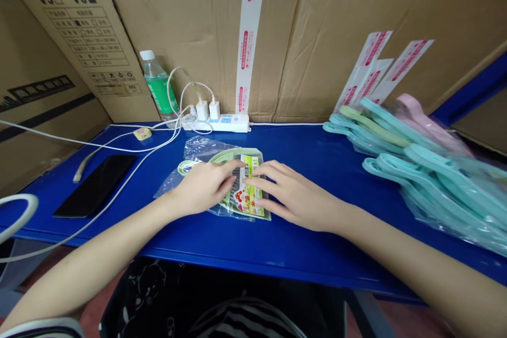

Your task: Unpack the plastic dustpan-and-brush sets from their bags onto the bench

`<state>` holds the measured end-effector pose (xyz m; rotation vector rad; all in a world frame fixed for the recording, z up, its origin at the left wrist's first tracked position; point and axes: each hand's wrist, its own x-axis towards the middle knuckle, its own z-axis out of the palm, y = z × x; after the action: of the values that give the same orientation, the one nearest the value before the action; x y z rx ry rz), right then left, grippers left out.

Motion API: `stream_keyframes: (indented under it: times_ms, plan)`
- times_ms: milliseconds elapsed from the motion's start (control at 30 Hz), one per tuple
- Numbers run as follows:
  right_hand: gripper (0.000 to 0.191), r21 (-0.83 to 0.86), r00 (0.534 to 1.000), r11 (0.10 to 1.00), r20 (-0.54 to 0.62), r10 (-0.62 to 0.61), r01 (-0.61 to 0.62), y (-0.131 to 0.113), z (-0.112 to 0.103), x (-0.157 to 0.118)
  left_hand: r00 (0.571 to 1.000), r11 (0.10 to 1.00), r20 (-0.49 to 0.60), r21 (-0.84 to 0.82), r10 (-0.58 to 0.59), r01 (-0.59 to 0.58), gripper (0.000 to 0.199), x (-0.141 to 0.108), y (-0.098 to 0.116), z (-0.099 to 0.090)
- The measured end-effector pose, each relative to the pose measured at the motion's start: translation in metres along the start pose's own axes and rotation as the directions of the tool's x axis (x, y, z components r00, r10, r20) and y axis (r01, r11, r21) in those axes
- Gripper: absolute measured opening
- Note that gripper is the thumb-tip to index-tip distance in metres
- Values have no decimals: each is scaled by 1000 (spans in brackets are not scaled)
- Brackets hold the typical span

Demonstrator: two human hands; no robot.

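Observation:
A light green desk brush [227, 155] with dark bristles lies flat in a clear plastic bag, together with a yellow-green printed label card [253, 190]. Its looped handle end points left. My left hand [202, 186] rests over the bag's left part, thumb and index finger apart and reaching toward the label. From the right, my right hand [295, 193] lays spread fingertips on the label's right edge. Both hands look open, with neither wrapped around the package. The left hand's other fingers are partly hidden beneath it.
Several bagged teal, green and pink handled items [435, 163] are piled at the right. A black phone [95, 185], white cables, a power strip [233, 123] and a bottle [158, 87] occupy the left and back of the blue table [309, 253]. Cardboard boxes [198, 31] stand behind.

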<state>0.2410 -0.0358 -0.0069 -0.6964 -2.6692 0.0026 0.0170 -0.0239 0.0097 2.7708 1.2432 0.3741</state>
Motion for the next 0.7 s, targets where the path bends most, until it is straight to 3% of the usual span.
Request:
stream_keyframes:
  times_ms: [167, 367, 700]
  plan:
    - [25, 63, 996, 997, 62, -58, 54, -5, -7, 0, 1000, 1000, 8, 11, -7, 7, 41, 0, 0, 0]
    - [16, -51, 978, 990, 171, -119, 129, -10, 5, 0, 1000, 999, 10, 32, -5, 4, 40, 0, 0, -1]
    - [20, -123, 978, 975, 110, -175, 188, -18, 12, 1, 1000, 1000, 26, -8, 16, -16, 34, 0, 2, 0]
